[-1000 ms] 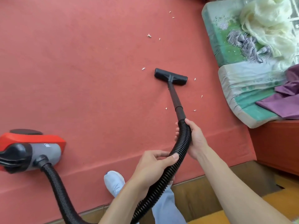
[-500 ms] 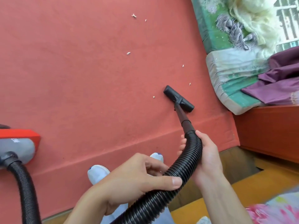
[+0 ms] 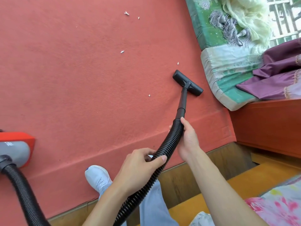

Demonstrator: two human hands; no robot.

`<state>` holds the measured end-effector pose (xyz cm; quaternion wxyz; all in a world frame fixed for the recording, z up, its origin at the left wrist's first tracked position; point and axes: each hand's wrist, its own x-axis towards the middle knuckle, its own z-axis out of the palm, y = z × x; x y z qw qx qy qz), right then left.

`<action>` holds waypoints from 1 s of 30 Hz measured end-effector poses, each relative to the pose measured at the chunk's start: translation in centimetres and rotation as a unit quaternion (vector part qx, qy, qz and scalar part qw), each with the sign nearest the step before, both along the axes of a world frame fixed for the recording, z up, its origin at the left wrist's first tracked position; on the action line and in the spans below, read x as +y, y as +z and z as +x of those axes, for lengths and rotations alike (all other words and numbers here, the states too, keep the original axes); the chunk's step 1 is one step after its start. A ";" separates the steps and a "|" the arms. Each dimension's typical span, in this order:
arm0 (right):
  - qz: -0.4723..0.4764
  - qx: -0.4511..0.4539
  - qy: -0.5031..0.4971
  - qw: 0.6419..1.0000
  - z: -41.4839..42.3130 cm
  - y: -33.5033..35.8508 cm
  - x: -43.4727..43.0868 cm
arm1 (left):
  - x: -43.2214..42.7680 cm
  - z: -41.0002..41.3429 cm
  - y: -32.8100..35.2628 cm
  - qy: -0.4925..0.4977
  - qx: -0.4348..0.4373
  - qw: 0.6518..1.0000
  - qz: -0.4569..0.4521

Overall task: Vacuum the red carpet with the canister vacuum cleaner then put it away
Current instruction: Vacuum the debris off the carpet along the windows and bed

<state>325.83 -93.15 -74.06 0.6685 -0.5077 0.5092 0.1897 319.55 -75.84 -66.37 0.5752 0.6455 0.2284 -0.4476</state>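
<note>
Hose [image 3: 169, 143], ribbed and floppy, likely sags wherever unsupported, so both hands clasp it: right hand [image 3: 189, 140] just below the stiff wand [image 3: 183, 100], left hand [image 3: 138, 167] lower down. The light-looking floor head [image 3: 180, 78] sits on the red carpet [image 3: 81, 79] near its right edge, beside cushions [image 3: 228, 82]. The bulkier canister [image 3: 14, 149] rests by the near edge.

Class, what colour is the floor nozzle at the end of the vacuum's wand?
Plain black; the floor nozzle shows best in the head view, on the red carpet.
</note>
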 end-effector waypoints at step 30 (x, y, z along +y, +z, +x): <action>-0.023 0.012 0.064 0.998 -3.0 0.1 2.1 | 2.2 -3.7 0.1 0.059 0.036 0.996 -0.056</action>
